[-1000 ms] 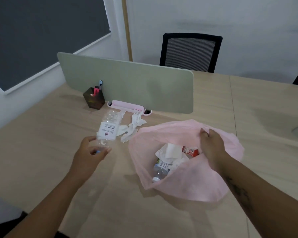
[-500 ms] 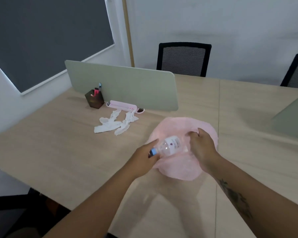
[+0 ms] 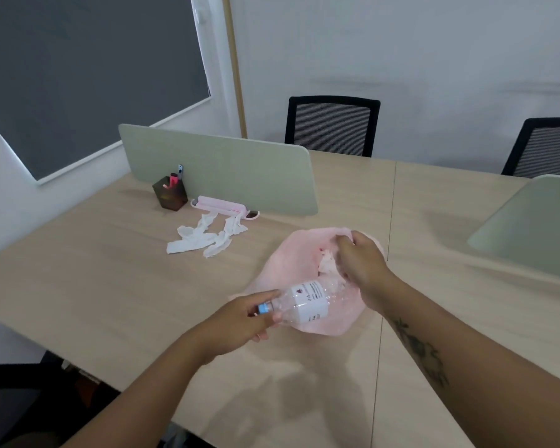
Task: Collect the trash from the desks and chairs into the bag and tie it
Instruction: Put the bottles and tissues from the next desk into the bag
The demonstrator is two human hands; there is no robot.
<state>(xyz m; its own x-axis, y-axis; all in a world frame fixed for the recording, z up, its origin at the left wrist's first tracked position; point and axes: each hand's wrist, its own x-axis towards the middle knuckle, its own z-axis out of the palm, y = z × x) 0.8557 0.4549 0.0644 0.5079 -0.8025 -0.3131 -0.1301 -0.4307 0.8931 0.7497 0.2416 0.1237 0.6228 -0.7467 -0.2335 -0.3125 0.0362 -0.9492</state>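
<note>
Head view of a light wooden desk [image 3: 110,286]. The left hand [image 3: 240,321] is closed around the neck end of a clear plastic bottle [image 3: 307,300], beside its blue cap [image 3: 263,308]; the bottle lies nearly level, its base pointing into the mouth of a pink bag [image 3: 324,321] that rests on the desk. The right hand [image 3: 359,263] is closed on the bag's far rim, pinching the thin pink film and holding the mouth open. White crumpled paper [image 3: 327,261] shows inside the bag, just beside the right hand. Crumpled white tissues [image 3: 204,239] lie on the desk to the left of the bag, apart from it, in front of a pink tray [image 3: 222,206] and a dark pen holder [image 3: 169,197]. Behind these stands a pale green divider [image 3: 220,169]. Two black mesh chairs [image 3: 332,124] stand at the far side of the desk.
</note>
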